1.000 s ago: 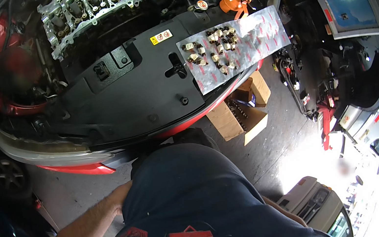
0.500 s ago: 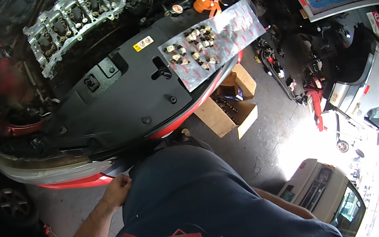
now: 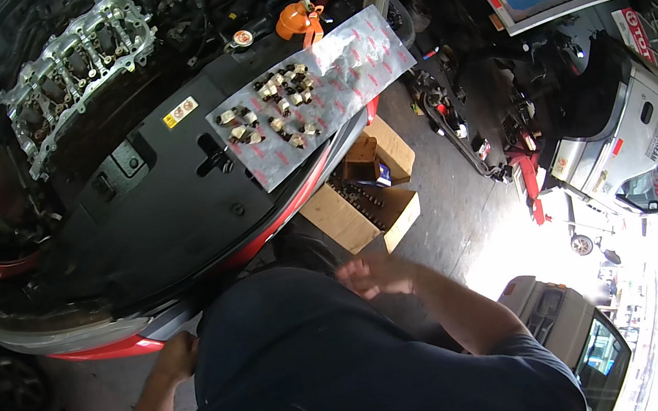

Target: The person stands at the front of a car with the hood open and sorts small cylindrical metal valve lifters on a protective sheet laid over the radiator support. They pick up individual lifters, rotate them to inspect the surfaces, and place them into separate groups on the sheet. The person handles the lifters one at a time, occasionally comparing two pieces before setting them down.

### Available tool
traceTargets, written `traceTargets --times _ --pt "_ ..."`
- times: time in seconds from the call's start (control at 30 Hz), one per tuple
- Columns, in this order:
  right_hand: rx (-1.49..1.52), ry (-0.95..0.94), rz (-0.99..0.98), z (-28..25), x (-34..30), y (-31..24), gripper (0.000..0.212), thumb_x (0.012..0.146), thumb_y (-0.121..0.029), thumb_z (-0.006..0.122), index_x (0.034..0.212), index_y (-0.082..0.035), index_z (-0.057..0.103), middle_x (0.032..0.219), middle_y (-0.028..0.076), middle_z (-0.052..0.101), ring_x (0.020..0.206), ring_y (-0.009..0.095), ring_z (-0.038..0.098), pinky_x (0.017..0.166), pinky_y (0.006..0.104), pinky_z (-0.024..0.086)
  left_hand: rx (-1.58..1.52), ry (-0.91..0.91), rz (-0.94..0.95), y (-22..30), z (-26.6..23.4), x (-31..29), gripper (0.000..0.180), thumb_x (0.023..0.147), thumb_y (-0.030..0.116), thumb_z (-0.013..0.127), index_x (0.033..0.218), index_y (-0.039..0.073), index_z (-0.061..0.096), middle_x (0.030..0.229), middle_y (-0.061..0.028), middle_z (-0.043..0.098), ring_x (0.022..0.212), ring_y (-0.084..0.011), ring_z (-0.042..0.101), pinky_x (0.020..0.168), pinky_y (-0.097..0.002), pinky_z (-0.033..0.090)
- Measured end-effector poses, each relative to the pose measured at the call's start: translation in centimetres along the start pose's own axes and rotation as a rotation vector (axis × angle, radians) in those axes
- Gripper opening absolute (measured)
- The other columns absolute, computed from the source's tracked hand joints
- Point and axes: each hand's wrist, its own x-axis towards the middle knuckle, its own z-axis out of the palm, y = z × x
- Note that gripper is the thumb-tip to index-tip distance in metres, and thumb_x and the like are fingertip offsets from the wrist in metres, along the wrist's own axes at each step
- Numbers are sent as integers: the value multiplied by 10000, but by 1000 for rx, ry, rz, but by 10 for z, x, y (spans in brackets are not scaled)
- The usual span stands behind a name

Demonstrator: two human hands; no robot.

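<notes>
Seeing cardboard box (image 3: 340,219) just nearside of silver sheet (image 3: 361,54), small parts (image 3: 298,86) atop sheet. Got right hand (image 3: 376,275) well nearside of sheet, with fingers loosely spread. Got left hand (image 3: 175,355) nearside-left of sheet, by shirt (image 3: 300,348); can't tell grip.

- Engine part (image 3: 78,71), 10 o'clock: bare metal.
- Panel (image 3: 177,199), 9 o'clock: matt plastic.
- Sheet (image 3: 343,78), 12 o'clock: glossy, foil-like.
- Box (image 3: 340,217), centre: matt cardboard.
- Shirt (image 3: 310,355), 6 o'clock: matt cloth.

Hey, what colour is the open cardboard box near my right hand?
Tan-brown; the open cardboard box shows best in the head view.
</notes>
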Motion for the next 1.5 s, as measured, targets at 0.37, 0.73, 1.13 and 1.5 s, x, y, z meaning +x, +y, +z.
traceTargets --times 0.37,0.73,1.13,1.5 --pt "-717 365 -949 -134 91 -181 317 933 -113 695 1234 -20 656 1133 177 686 968 288 703 833 370 569 -695 642 215 206 -62 118 301 1017 261 647 1084 -25 712 838 -34 667 626 -67 581 500 -230 457" --pt "-989 -47 -1582 -65 173 -330 196 926 -96 630 1103 -32 688 1076 162 693 1014 386 651 892 467 513 -351 809 -146 288 -38 133 374 874 358 759 929 -11 788 866 -190 764 846 -320 758 789 -411 586" --pt "-1797 -111 -879 -4 208 -383 233 867 -125 670 1096 -98 710 1101 146 747 1088 323 702 958 445 537 -482 540 -247 307 -41 147 405 880 478 734 856 82 815 796 -102 769 870 -308 756 829 -439 590" --pt "-1723 -195 -998 18 215 -381 176 838 -102 693 1001 -36 708 932 157 738 907 328 722 773 427 566 -671 751 -47 259 -36 143 358 839 371 805 786 22 741 738 -139 739 716 -287 733 726 -417 578"
